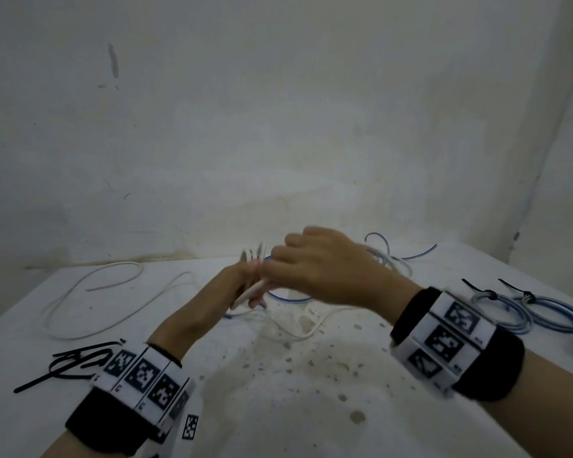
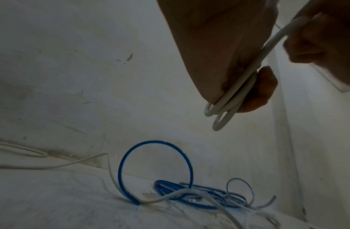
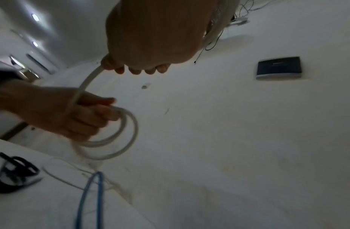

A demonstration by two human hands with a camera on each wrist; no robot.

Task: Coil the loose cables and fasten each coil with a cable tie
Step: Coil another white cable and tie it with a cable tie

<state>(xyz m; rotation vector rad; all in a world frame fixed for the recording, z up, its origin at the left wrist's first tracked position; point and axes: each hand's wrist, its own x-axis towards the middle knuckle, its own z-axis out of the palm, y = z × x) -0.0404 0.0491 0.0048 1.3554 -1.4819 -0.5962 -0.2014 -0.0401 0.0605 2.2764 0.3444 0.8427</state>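
Left grip: my left hand (image 1: 227, 294) holds a small white coil (image 3: 111, 136) above the table, thumb and fingers pinching two or three loops together.
Right grip: my right hand (image 1: 315, 266) is curled round the running part of the same white cable (image 3: 86, 82), feeding it in an arc toward the coil.
Cable position: I see the coil raised over the middle of the table (image 1: 278, 408); the slack trails down to the surface and away toward the far left (image 1: 90, 292).
Step in hand: I judge I am mid-wrap, laying another turn on; no tie is on this coil yet.
Finished work: two tied coils (image 1: 523, 309) lie at the right.
Ties: black cable ties (image 1: 70, 361) lie near left, beside my left wrist.
Other cables: a blue cable (image 2: 154, 170) stands in a loop just beyond my hands, with a grey tangle behind it.
Risk, snag: the white slack crosses the blue cable on the table; pulling more in could drag the blue one along.
Risk, spring: the stiff loops could fan open if my pinch loosens while I reach for a tie.
Risk, uneven turns: the loops already differ in size, so a tie may cinch loosely.
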